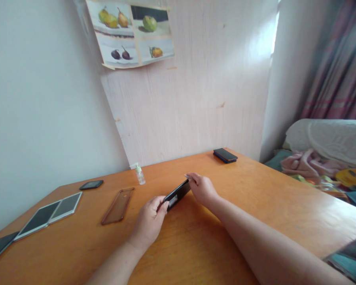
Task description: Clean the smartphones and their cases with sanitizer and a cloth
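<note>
A black phone (177, 194) is tilted up on its edge above the orange wooden table (255, 206), back side toward me with a small white label showing. My left hand (150, 221) grips its near end, fingers curled around it. My right hand (202, 188) pinches the far end, and something small and thin sticks out from its fingertips at the phone's edge; I cannot make out what it is.
A translucent brown phone case (118, 206) lies left of my hands. A small spray bottle (139, 174) stands behind it. More phones (225, 155) (91, 185) and tablets (50, 213) lie around the table. A wooden board (190, 99) leans on the wall; bedding (326, 150) sits right.
</note>
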The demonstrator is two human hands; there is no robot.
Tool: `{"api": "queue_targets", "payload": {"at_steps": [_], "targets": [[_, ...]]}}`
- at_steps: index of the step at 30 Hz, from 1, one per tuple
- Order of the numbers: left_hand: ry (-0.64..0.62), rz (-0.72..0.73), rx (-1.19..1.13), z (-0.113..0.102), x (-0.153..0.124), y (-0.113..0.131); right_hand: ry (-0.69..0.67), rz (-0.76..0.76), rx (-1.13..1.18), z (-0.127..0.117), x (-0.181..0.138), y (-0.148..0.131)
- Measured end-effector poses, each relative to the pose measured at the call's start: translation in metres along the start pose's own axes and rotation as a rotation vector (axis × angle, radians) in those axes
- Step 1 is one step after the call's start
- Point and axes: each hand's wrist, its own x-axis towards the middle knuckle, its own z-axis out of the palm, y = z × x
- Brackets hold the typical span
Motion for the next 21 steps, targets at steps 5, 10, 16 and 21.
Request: {"api": "queue_targets", "payload": {"at_steps": [5, 10, 16, 21], "targets": [[-0.011, 0.017, -0.050, 0.002, 0.000, -0.003, -0.233, -0.281, 0.122, 0.018, -0.027, -0.031], [-0.011, 0.014, -0.026, 0.002, 0.000, -0.004, -0.210, -0.243, 0.090, 0.016, -0.021, -0.026], [0.000, -0.005, 0.011, 0.002, -0.001, -0.003, 0.016, 0.052, -0.026, -0.003, 0.008, 0.011], [-0.004, 0.009, -0.008, 0.002, 0.000, -0.004, -0.142, -0.153, 0.042, 0.015, -0.017, -0.015]]}}
